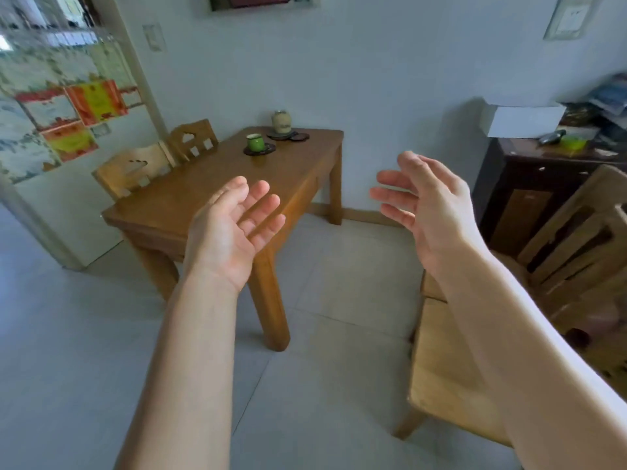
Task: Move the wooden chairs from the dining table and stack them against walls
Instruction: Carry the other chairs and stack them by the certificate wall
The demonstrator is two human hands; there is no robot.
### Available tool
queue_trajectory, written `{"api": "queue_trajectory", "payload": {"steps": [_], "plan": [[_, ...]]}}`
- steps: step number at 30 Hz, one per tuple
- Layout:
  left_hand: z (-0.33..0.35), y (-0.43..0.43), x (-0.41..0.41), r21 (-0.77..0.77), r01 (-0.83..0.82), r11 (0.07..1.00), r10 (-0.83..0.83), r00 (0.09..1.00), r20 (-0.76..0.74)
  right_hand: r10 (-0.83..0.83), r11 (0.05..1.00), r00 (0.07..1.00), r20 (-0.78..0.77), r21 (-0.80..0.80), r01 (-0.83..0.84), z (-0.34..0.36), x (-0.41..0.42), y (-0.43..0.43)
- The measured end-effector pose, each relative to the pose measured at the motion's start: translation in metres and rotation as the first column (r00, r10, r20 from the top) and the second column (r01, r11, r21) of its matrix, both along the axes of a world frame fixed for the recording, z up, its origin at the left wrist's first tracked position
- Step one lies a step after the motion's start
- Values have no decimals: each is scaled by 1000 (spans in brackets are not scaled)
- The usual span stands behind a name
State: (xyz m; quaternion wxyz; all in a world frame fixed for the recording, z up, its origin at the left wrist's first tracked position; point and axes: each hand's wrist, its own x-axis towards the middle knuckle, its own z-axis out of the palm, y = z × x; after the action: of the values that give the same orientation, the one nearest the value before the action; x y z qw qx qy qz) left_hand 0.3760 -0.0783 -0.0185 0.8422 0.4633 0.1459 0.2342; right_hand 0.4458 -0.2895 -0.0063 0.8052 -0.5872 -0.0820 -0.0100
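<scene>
Fingers of the left hand (234,228) and right hand (420,212) are spread wide, palms empty, raised before the dining table (190,205). Two wooden chairs (135,171) are tucked at its far left side; stacked chairs (576,252) are seen at the right, beside a dark cabinet (515,184). A backrest should probably be gripped with both hands and lifted clear of the pale tiled floor (68,334). A green cup (255,141) sits on the tabletop.

Your head camera: single wide-angle view, tilted forward and down. Your left hand (230,232) and right hand (427,212) close, mid-frame. Dining table (190,201) beyond left hand; wooden chair (448,361) under right forearm.
</scene>
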Motion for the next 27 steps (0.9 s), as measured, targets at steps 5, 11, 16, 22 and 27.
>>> {"api": "queue_trajectory", "payload": {"steps": [5, 11, 16, 22, 27], "plan": [[8, 46, -26, -13, -121, 993, 122, 991, 50, 72, 997, 996, 51, 9, -72, 13, -9, 47], [15, 140, -71, -97, -245, 965, 257, 955, 146, 176, 983, 980, 92, 36, -180, 25, -19, 143], [24, 243, -114, -115, -361, 925, 376, 911, 168, 276, 959, 957, 91, 50, -281, 23, -36, 250], [25, 357, -166, -1, -484, 875, 483, 873, 68, 312, 945, 945, 100, 67, -319, 21, -54, 369], [23, 434, -196, 35, -562, 826, 561, 827, 35, 370, 925, 926, 78, 55, -375, 13, -64, 455]]}}
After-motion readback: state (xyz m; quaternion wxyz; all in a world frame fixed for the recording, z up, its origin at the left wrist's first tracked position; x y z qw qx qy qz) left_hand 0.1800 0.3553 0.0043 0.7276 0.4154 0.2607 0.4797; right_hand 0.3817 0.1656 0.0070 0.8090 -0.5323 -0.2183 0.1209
